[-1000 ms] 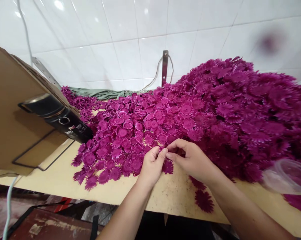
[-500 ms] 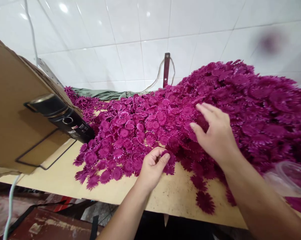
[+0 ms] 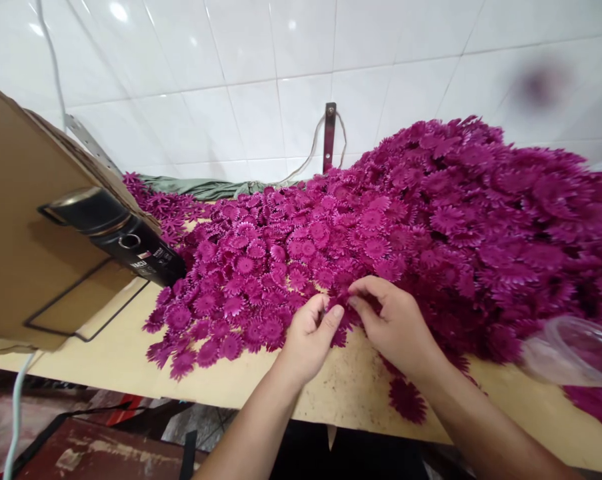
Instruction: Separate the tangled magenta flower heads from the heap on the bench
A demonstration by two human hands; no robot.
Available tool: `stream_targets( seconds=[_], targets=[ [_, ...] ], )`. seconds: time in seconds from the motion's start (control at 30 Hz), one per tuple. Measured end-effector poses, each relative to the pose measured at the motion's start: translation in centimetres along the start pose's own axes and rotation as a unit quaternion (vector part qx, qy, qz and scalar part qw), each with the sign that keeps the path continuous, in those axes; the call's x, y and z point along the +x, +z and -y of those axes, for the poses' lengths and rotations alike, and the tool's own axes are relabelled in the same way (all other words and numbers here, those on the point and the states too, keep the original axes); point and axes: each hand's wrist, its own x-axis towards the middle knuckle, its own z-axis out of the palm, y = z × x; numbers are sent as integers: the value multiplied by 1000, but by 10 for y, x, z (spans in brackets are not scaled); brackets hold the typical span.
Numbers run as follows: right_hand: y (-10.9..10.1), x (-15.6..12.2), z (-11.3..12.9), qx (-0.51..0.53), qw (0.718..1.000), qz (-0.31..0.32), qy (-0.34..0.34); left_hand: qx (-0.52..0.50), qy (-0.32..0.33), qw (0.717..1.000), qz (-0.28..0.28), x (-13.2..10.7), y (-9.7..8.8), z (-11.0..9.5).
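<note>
A big heap of magenta artificial flower heads [image 3: 445, 180] with toothed petals covers much of the table. At its front edge my left hand [image 3: 311, 330] is closed in a pinch, thumb against fingers, on a magenta flower piece [image 3: 338, 297]. Close on the right, my right hand [image 3: 391, 320] is also closed, its fingertips pinching at the same flower piece. The petals between the two hands blend with the heap behind, so their outline is hard to make out. One loose flower [image 3: 407, 400] lies below my right hand near the table edge.
A black vacuum bottle [image 3: 125, 233] leans by a cardboard box [image 3: 35, 220] on the left. A clear plastic tub [image 3: 575, 350] stands at the right. Smaller star-shaped magenta pieces [image 3: 155, 200] lie behind the bottle. White tiles [image 3: 231, 53] back the table [image 3: 205, 383].
My right hand has come down and left from above the heap to meet my left hand, its open fingers now pinched together. My left hand has barely moved.
</note>
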Motion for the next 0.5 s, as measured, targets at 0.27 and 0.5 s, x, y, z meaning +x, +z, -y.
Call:
stream_targets(
  seconds=[0.27, 0.5],
  targets=[
    [-47, 58, -39, -129, 959, -243, 66, -33, -33, 998, -44, -7, -2, -3],
    [-29, 16, 1, -118, 985, -44, -116, -91, -65, 993, -46, 2, 2, -2]
  ],
)
